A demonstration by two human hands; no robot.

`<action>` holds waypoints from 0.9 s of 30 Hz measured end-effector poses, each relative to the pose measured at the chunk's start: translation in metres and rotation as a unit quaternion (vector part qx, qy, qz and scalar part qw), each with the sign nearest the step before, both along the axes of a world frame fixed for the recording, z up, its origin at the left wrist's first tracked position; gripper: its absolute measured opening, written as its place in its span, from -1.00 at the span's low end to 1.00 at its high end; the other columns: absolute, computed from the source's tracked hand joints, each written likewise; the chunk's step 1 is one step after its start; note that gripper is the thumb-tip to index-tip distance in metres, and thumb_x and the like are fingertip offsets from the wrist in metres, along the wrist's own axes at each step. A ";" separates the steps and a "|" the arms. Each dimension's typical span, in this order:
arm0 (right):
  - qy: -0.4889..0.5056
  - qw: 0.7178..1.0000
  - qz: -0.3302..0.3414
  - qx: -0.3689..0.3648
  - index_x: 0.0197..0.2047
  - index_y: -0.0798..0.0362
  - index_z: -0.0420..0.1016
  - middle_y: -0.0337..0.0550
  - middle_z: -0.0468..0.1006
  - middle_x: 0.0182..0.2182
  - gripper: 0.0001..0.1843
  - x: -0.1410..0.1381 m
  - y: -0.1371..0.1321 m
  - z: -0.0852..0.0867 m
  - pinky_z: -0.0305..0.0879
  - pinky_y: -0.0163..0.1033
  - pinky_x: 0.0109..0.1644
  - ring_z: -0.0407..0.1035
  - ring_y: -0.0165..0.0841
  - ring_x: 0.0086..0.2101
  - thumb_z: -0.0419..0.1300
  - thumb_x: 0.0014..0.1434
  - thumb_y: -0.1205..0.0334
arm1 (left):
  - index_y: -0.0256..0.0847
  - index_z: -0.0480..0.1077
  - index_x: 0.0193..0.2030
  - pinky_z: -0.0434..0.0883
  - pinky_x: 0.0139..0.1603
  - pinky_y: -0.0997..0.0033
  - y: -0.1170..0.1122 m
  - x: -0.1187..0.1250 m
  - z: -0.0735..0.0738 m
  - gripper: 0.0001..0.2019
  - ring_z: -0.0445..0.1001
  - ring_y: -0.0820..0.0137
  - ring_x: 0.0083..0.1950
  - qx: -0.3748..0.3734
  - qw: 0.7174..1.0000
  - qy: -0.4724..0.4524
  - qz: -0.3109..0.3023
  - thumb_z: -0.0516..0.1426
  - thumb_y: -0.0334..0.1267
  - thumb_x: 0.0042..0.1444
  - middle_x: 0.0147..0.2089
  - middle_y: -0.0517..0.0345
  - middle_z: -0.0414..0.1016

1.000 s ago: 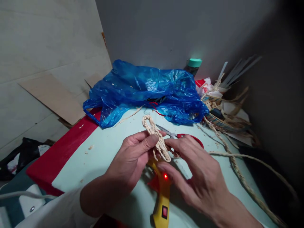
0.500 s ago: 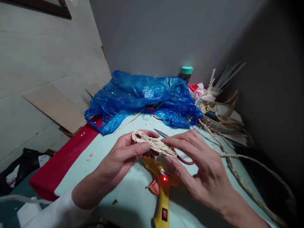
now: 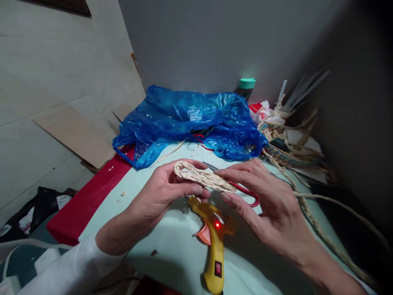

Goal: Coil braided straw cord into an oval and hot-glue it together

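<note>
At far left, a black bag (image 3: 44, 200) lies low beside the counter (image 3: 109, 209). Next, a cardboard sheet (image 3: 76, 135) leans against the wall. The counter has a red border along its left edge and a pale green top bearing small scraps. Behind the hands, a crumpled blue bag (image 3: 184, 114) stretches across the back.

The left hand (image 3: 170, 188) has its grip closed on a coil (image 3: 207, 179) of pale twisted cord, thumb in front, fingers behind. The coil is raised over the middle of the counter, its looped end leftward. Under it lies a yellow glue gun (image 3: 216, 246), red lamp lit, nozzle near the left fingertips. Scissors (image 3: 245, 190) with red handles lie partly hidden behind the coil.

A jar (image 3: 247, 83) with a green lid stands at the back. The right hand (image 3: 273, 198) has its grip narrowly parted about the coil's right end; whether it presses there cannot be told. At right are a cluttered basket (image 3: 284, 154), white sticks (image 3: 308, 92) and a braid (image 3: 311, 223).
</note>
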State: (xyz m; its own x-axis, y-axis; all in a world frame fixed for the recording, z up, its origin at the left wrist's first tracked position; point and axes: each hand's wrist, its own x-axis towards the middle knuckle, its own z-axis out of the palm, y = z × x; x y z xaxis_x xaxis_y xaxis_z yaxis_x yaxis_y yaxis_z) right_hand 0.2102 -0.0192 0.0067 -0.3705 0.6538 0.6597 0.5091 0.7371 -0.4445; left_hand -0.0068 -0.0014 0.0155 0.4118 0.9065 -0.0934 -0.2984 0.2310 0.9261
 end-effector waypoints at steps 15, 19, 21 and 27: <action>0.001 0.997 -0.040 0.069 0.08 0.04 0.49 -0.07 0.53 -0.13 -0.69 0.005 0.002 0.005 0.36 -0.14 -0.13 0.39 -0.27 -0.15 0.26 0.28 0.44 | -0.14 0.64 -0.35 0.35 0.05 0.29 0.008 -0.049 0.008 -0.80 0.50 0.23 -0.02 0.361 0.793 0.468 0.149 0.19 -0.23 0.23 -0.11 0.07 0.62; -0.007 0.999 -0.021 0.031 0.07 0.06 0.52 -0.08 0.55 -0.11 -0.73 0.006 0.001 0.003 0.36 -0.19 -0.13 0.39 -0.30 -0.15 0.28 0.30 0.37 | -0.12 0.65 -0.29 0.39 -0.05 0.41 0.013 -0.048 0.012 -0.92 0.51 0.35 -0.15 0.332 0.799 0.416 0.280 0.27 -0.30 0.14 -0.23 0.17 0.62; -0.015 1.000 -0.008 0.000 0.06 0.05 0.54 -0.11 0.55 -0.10 -0.76 0.007 0.003 0.002 0.36 -0.22 -0.13 0.40 -0.33 -0.15 0.27 0.32 0.33 | -0.10 0.65 -0.31 0.40 -0.14 0.48 0.015 -0.044 0.015 -0.92 0.53 0.41 -0.22 0.288 0.831 0.384 0.281 0.30 -0.35 0.10 -0.27 0.23 0.63; -0.028 0.998 0.015 -0.050 0.06 -0.01 0.54 -0.18 0.55 -0.10 -0.79 0.009 0.007 -0.001 0.36 -0.29 -0.14 0.39 -0.38 -0.14 0.24 0.37 0.22 | -0.18 0.62 -0.38 0.46 -0.37 0.54 0.018 -0.030 0.010 -0.93 0.52 0.48 -0.50 0.181 0.928 0.272 0.181 0.29 -0.38 0.09 -0.52 0.24 0.60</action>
State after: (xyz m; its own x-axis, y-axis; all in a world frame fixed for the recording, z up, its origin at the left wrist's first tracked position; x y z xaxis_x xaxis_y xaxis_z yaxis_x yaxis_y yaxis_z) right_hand 0.2191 -0.0126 0.0061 -0.4259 0.7028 0.5698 0.5134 0.7063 -0.4874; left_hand -0.0368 0.0168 0.0258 0.0553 0.9886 0.1400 0.2378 -0.1492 0.9598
